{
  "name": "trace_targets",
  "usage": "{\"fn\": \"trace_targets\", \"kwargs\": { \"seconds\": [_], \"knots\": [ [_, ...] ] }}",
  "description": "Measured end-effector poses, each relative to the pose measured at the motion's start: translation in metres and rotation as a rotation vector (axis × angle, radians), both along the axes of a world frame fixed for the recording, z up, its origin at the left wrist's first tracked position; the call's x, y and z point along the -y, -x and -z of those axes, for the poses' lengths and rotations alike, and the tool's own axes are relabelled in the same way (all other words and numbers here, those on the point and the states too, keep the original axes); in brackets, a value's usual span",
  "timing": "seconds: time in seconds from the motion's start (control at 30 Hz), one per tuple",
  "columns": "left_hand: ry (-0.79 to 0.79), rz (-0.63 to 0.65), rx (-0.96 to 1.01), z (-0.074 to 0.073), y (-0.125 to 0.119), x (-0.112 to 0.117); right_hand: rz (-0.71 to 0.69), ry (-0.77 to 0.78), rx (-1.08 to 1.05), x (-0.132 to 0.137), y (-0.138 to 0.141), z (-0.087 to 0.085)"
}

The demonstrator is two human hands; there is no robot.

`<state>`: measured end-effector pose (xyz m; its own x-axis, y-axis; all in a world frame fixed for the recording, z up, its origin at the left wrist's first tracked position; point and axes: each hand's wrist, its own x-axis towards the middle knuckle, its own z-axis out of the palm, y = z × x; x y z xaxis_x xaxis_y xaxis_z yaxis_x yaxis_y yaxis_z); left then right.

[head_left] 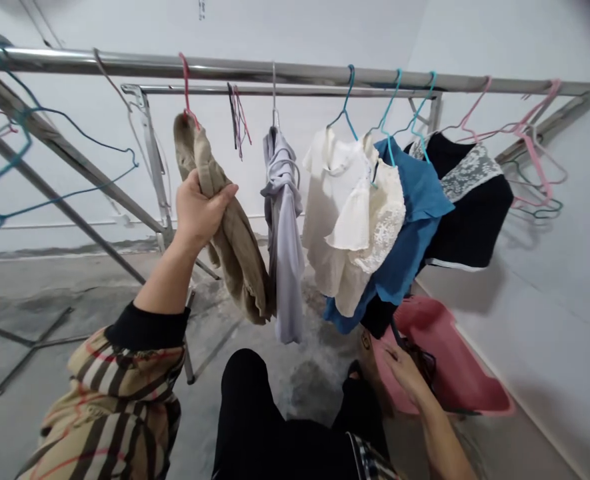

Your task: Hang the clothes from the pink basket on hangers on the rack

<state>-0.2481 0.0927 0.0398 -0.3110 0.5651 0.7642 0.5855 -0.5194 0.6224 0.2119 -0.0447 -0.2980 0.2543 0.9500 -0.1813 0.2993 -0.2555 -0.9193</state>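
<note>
My left hand (199, 208) is wrapped around the upper part of a khaki garment (237, 247), whose exact kind I cannot make out. It hangs from a red hanger (185, 87) hooked over the metal rail. Close to its right hangs a pale grey garment (287, 253), knotted near the top. Low on the right, my right hand (399, 367) is beside the near side of a pink basket (455, 353), fingers stretched out and apparently holding nothing. Dark items (422, 360) lie inside the basket, partly hidden by that hand.
Along the metal rail (315, 72) hang a white top (342, 167), a cream lace top (387, 213), a blue top (415, 180) and a black top (479, 220). Pink hangers (535, 153) are at the right end, a blue hanger (75, 120) at the left. Rack legs stand behind.
</note>
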Motion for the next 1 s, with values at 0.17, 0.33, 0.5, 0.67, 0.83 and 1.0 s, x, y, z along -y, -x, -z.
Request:
{"fn": "trace_targets", "kwargs": {
  "seconds": [0.17,0.33,0.5,0.67,0.83,1.0],
  "knots": [
    [-0.135,-0.268,-0.217,0.0,0.008,0.03,-0.162,0.047,-0.032,-0.006,0.028,-0.009],
    [-0.309,-0.591,-0.392,0.003,0.015,0.053,-0.188,0.07,-0.005,-0.005,0.035,-0.013],
    [-0.399,-0.61,-0.441,0.017,0.026,0.055,-0.162,0.101,-0.022,0.001,0.037,-0.002],
    [-0.423,-0.428,-0.378,0.034,0.029,0.059,-0.168,0.132,-0.068,0.007,0.042,0.004],
    [-0.18,-0.024,-0.41,0.057,-0.011,0.081,-0.317,0.09,-0.076,0.009,0.072,-0.025],
    [0.219,0.645,-0.212,0.098,-0.091,0.122,-0.54,-0.057,-0.084,0.023,0.146,-0.068]
  ]
}}
